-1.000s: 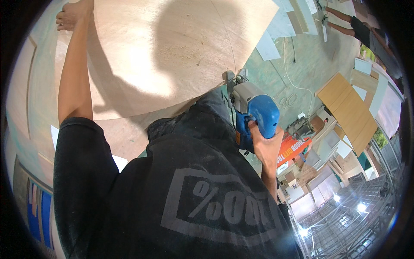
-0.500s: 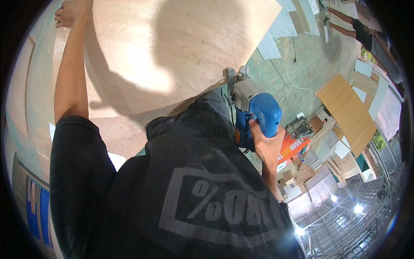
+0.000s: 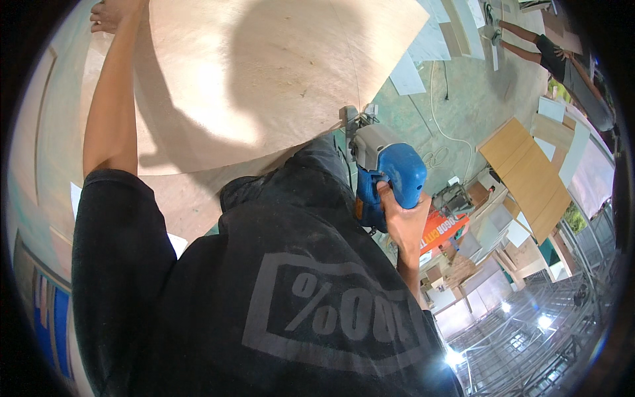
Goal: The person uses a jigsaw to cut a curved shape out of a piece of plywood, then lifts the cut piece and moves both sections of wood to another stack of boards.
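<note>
A blue and grey jigsaw (image 3: 400,173) is in my right hand (image 3: 407,221), the fingers wrapped round its handle. Its metal shoe rests at the near edge of a large pale plywood sheet (image 3: 297,73), where a thin line drawn on the wood runs down to the tool. The blade itself is hidden. Far off at the upper left, my left hand (image 3: 118,14) has its fingers bent over the sheet's left edge, with the arm stretched out straight. Dark shadows lie across the wood.
White board offcuts (image 3: 407,76) and a pale cable (image 3: 436,119) lie on the green floor at right. Beyond are a brown panel (image 3: 526,178), an orange banner (image 3: 444,233) and a pile of scrap wood. Another person (image 3: 562,63) stands at the far right.
The view has shifted slightly, so the jigsaw and the background sit a little further left. Both hands keep their holds; the jigsaw stays at the sheet's near edge.
</note>
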The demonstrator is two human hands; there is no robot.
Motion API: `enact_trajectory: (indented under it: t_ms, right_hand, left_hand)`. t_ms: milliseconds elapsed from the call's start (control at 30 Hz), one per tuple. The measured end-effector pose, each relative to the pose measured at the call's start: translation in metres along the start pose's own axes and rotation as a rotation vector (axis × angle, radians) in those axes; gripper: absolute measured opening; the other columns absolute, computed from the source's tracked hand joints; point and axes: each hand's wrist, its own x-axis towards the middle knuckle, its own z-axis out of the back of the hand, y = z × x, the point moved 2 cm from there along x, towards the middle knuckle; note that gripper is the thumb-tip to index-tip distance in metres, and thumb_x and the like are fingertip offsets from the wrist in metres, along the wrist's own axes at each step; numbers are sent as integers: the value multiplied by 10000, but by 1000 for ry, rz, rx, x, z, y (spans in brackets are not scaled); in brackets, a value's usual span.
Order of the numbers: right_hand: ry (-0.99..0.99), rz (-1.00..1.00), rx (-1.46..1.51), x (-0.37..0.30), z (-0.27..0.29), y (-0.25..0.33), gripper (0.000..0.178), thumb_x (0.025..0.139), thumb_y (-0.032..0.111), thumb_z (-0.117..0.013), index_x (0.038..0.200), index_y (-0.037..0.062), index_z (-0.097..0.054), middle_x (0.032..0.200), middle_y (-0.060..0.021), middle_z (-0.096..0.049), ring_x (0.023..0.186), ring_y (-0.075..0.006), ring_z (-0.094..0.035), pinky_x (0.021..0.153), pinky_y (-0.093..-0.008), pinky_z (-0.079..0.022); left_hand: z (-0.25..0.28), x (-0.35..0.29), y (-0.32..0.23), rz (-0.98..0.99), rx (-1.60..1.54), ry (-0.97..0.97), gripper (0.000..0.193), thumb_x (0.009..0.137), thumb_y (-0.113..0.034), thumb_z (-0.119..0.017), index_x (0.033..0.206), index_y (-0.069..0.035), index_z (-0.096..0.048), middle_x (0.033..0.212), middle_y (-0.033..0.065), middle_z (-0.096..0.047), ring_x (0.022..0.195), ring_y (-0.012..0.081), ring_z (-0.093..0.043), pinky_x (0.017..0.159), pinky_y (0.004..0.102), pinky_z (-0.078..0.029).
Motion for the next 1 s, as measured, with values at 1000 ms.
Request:
enact_trajectory:
  t_ms: [1000]
  right_hand:
    - [36, 59, -30, 13, 5, 8, 178, 873, 110, -747, 737, 24, -672, 607, 14, -599, 536, -67, -532, 524, -264, -409]
  left_hand:
    - [23, -17, 5, -39, 146, -38, 781, 842, -651, -659, 1239, 22, -658, 1327, 254, -594, 1294, 417, -510, 1118, 556, -348]
